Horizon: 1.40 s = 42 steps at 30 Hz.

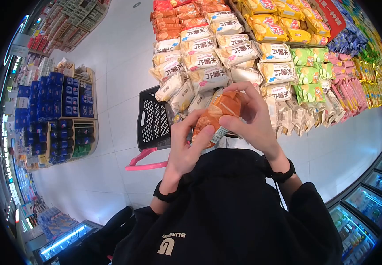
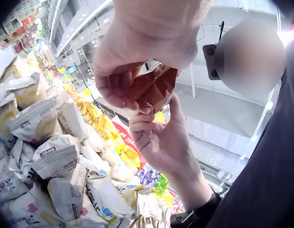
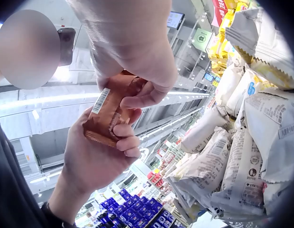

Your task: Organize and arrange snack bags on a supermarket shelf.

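An orange snack bag (image 1: 222, 109) is held up in front of the dark jacket, between both hands. My left hand (image 1: 185, 143) grips its lower left end, thumb across the front. On the upper right end, my right hand (image 1: 256, 121) has its thumb pressed on the front and its fingers curled over the far side. A white barcode (image 3: 100, 100) shows along one edge of the bag in the right wrist view. Close behind the bag lie white snack packs (image 1: 206, 76), heaped on the display.
A black shopping basket (image 1: 149, 134) with a pink handle (image 1: 146, 167) stands left of the hands. Yellow bags (image 1: 268, 28), green bags (image 1: 308, 70) and pink bags (image 1: 350, 95) fill the display to the right. Blue drink packs (image 1: 45, 99) are stacked across the aisle. Lit freezers (image 1: 359, 221) line the lower right.
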Available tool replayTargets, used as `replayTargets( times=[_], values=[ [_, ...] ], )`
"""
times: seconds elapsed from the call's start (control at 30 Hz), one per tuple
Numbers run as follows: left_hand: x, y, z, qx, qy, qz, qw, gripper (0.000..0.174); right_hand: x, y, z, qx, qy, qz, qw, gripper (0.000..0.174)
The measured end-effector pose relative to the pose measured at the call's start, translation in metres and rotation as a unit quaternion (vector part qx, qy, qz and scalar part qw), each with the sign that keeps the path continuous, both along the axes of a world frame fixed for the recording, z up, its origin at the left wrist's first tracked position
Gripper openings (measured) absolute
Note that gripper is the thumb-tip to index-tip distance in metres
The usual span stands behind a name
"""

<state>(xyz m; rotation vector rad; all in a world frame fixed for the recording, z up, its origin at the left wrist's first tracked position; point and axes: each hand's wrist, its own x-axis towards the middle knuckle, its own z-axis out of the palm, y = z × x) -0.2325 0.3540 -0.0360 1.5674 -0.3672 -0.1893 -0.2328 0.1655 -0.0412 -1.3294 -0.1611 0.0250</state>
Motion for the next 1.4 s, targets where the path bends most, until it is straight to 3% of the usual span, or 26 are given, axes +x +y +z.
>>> replayTargets(
  times=[0.1,0.2,0.3,0.4,0.5,0.7,1.1,1.27,1.4],
  values=[
    [0.001,0.003,-0.003,-0.053,0.094,-0.020,0.994,0.038,0.001,0.007,-0.001,0.067,-0.010,-0.027,0.997,0.048],
    [0.004,0.005,-0.001,-0.133,0.219,-0.082,0.963,0.053,0.002,-0.003,0.011,0.052,0.075,0.010,0.996,0.038],
    [0.007,-0.004,0.006,-0.186,0.308,-0.078,0.930,0.062,0.005,-0.003,0.009,0.027,0.084,-0.004,0.996,0.026],
    [0.012,0.001,0.003,-0.239,0.328,-0.135,0.904,0.063,0.007,-0.005,0.009,0.044,0.080,-0.019,0.996,0.019],
    [0.017,0.005,-0.009,-0.346,0.346,-0.203,0.848,0.061,0.010,-0.010,0.007,0.039,0.075,-0.022,0.996,0.019],
    [0.016,0.003,-0.012,-0.399,0.398,-0.207,0.800,0.064,0.011,-0.011,0.011,0.022,0.066,-0.037,0.997,0.023],
    [0.016,0.005,-0.017,-0.444,0.421,-0.237,0.755,0.066,0.008,-0.009,0.012,0.055,0.071,-0.037,0.995,0.028],
    [0.015,0.003,0.000,-0.231,0.341,-0.144,0.900,0.060,0.006,-0.009,0.006,0.051,0.070,-0.047,0.995,0.025],
    [0.013,0.004,0.007,-0.097,0.233,-0.034,0.967,0.047,0.003,-0.006,0.005,0.062,0.075,-0.042,0.994,0.026]
  ],
)
